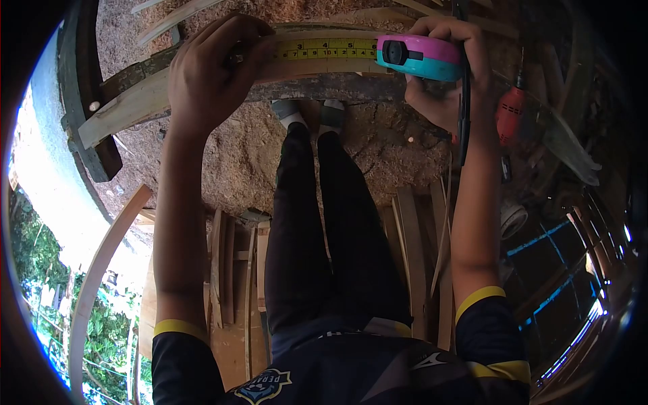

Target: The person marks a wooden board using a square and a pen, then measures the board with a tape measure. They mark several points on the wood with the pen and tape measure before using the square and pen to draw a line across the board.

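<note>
My right hand (pixel 452 67) is wrapped round the pink and teal case of a tape measure (pixel 420 59). Its yellow blade (pixel 327 49) is drawn out to the left along a pale wooden board (pixel 297 67), with printed numbers facing up. At the blade's far end my left hand (pixel 212 71) is closed, fingers bent down over the tape and the board; the blade's tip is hidden under them. The board lies across a darker, rough timber (pixel 324 90) and reaches past my left hand to the left.
A dark upright timber (pixel 81 88) stands at the left. Beyond my right forearm is a red power tool (pixel 511 115). Wood shavings (pixel 233 155) cover the ground around my feet. Several planks (pixel 412 243) lean on both sides of my legs, and a long curved strip (pixel 101 270) stands lower left.
</note>
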A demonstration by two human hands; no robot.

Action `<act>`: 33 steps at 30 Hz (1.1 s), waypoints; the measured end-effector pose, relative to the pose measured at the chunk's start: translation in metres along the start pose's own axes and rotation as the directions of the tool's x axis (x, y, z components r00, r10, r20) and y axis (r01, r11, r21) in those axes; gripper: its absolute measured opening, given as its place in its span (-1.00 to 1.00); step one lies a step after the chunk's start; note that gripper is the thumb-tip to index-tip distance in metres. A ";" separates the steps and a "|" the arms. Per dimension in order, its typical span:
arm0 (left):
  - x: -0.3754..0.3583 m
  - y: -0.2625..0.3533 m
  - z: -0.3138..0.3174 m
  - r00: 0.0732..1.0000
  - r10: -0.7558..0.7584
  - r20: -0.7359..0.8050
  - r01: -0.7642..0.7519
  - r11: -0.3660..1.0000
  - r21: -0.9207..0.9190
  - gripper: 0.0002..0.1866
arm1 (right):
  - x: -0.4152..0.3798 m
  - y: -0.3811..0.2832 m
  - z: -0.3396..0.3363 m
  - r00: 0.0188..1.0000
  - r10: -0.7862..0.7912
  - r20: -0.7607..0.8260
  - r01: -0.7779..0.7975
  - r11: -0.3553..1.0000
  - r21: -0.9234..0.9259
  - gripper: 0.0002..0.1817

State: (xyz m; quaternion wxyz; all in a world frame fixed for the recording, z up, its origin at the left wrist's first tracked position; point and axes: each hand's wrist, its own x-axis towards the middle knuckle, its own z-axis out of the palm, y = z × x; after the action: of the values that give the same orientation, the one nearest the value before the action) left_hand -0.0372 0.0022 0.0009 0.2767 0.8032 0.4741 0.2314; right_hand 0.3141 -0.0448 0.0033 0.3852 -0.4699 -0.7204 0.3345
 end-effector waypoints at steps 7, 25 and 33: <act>0.000 0.001 -0.003 0.998 0.002 0.058 -0.004 0.999 0.035 -0.90 | 0.000 0.002 -0.002 1.000 0.007 0.012 -0.007 1.000 -0.004 -0.38; 0.000 -0.002 0.003 1.000 0.019 -0.007 -0.019 1.000 -0.005 -0.85 | 0.000 0.001 -0.007 0.996 0.002 0.094 -0.001 1.000 -0.018 -0.38; 0.001 -0.001 0.002 1.000 0.028 -0.003 -0.028 0.999 -0.029 -0.86 | 0.001 -0.003 -0.008 0.996 0.032 0.082 -0.026 0.997 -0.070 -0.38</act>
State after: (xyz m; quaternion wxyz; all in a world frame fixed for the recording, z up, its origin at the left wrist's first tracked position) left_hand -0.0358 0.0033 -0.0016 0.2842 0.8053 0.4600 0.2432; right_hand 0.3194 -0.0444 0.0102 0.3337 -0.4790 -0.7399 0.3342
